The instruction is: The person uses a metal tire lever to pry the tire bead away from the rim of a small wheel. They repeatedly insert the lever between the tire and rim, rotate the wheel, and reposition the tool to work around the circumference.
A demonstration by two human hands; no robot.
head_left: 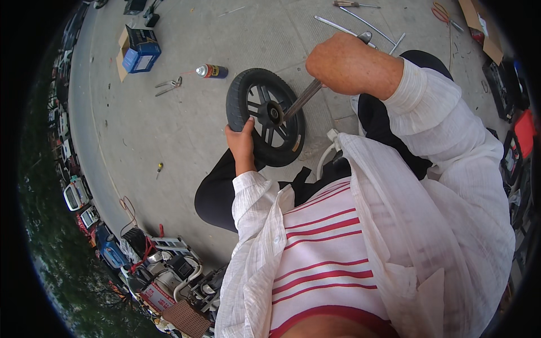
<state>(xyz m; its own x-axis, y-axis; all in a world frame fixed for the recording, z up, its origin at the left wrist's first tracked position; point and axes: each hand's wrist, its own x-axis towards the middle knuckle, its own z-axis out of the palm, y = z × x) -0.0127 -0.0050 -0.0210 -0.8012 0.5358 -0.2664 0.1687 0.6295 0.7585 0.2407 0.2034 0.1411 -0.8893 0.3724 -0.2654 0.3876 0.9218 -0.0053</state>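
Left hand (242,144) on wheel (271,114), can (212,71) nearby

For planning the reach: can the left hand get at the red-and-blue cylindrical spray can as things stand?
Probably not at once: the left hand holds the black rubber tyre. If it let go, the way over the grey concrete ground to the spray can looks free.

I see a black spoked wheel (273,114) wearing its black tyre (237,97), tilted on edge just above the frame's centre. A long metal tool (304,100) slants down leftward, its lower end at the wheel's hub.
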